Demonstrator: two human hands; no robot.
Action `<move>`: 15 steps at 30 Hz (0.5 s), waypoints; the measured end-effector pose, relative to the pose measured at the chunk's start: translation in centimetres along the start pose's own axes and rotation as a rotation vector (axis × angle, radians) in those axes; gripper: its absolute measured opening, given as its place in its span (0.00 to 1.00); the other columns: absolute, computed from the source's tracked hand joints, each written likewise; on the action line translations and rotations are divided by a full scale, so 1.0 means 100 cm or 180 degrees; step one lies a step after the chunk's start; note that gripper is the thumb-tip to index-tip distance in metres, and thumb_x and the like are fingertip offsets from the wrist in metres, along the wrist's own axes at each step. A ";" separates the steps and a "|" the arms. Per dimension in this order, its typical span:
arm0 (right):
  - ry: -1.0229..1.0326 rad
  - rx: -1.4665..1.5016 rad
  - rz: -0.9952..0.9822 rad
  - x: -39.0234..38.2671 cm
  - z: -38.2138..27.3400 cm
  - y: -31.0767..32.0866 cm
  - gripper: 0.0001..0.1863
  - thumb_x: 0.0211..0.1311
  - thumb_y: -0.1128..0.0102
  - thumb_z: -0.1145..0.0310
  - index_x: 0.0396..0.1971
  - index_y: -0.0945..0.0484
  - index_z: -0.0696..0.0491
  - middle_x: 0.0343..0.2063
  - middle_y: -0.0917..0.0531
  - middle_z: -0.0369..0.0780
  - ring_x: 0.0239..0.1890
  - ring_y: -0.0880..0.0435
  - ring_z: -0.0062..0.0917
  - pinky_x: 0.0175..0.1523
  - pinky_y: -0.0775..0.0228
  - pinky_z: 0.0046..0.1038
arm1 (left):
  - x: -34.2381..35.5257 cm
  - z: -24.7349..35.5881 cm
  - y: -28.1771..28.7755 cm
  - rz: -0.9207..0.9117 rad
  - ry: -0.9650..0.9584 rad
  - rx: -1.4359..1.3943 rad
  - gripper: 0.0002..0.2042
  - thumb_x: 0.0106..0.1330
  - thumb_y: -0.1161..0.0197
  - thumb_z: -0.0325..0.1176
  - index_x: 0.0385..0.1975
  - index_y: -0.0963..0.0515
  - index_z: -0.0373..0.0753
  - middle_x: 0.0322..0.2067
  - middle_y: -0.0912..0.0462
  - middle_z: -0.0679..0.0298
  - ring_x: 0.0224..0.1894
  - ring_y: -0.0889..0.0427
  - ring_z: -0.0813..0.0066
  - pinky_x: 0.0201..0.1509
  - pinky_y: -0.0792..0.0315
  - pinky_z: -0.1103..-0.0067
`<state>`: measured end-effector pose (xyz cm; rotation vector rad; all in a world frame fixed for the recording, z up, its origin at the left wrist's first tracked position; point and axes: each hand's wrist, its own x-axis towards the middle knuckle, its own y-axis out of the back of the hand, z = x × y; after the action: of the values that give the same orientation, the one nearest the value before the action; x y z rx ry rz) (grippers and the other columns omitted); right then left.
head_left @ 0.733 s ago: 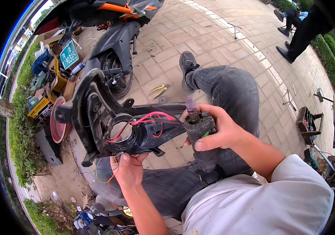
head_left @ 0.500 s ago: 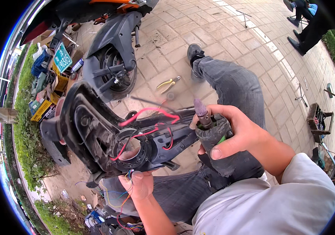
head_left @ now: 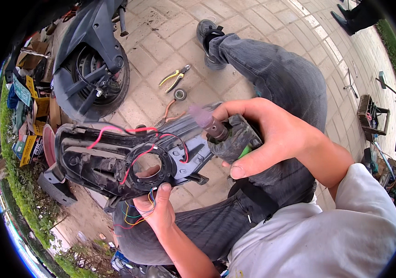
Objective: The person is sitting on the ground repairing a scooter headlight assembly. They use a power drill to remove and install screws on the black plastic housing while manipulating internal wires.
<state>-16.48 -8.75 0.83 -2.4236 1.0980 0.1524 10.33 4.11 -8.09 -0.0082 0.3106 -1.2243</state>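
1. Left hand (head_left: 154,211) gripped the lower rim of a black plastic scooter panel (head_left: 114,160) – thumb up on the ring-shaped opening, fingers behind it. Panel sat tilted over the person's lap, roughly level with the knees.
2. Red wires (head_left: 128,131) ran across the panel's face; a loose bundle of coloured wires (head_left: 135,217) hung below it, against the left palm.
3. Right hand (head_left: 272,139) was clenched around a grimy dark power tool (head_left: 232,139) – its purple-tinted tip (head_left: 202,116) touched the panel's right edge.
4. On the brick paving (head_left: 161,46) beyond the panel: yellow-handled pliers (head_left: 174,76), a small roll of tape (head_left: 180,94) just beside them.
5. Scooter wheel (head_left: 98,81) stood upper left, well apart from the hands.
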 end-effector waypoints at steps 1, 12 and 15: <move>0.0039 -0.0117 0.0002 0.000 0.001 0.001 0.34 0.44 0.23 0.70 0.53 0.28 0.64 0.39 0.19 0.38 0.42 0.24 0.17 0.48 0.30 0.23 | 0.000 -0.003 0.002 -0.0039 -0.0124 0.0159 0.33 0.57 0.33 0.21 0.64 0.38 0.37 0.57 0.27 0.50 0.54 0.22 0.63 0.49 0.20 0.70; 0.0148 -0.0943 0.0151 -0.003 -0.017 0.015 0.33 0.40 0.22 0.65 0.48 0.25 0.63 0.34 0.19 0.36 0.37 0.25 0.16 0.43 0.31 0.22 | -0.006 0.018 0.028 -0.0615 0.0627 0.0144 0.37 0.56 0.31 0.34 0.66 0.40 0.32 0.63 0.34 0.48 0.63 0.31 0.54 0.66 0.37 0.60; 0.0150 -0.0901 0.0025 -0.007 -0.019 0.009 0.34 0.39 0.22 0.66 0.48 0.25 0.63 0.34 0.19 0.35 0.37 0.24 0.16 0.43 0.31 0.22 | -0.014 0.023 0.014 -0.0824 0.0748 -0.0849 0.52 0.48 0.22 0.44 0.70 0.48 0.35 0.68 0.41 0.46 0.66 0.36 0.48 0.68 0.41 0.50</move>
<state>-17.80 -9.69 2.32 -2.6841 1.1750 0.2710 11.79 5.57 -5.77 -0.1392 0.6936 -1.4347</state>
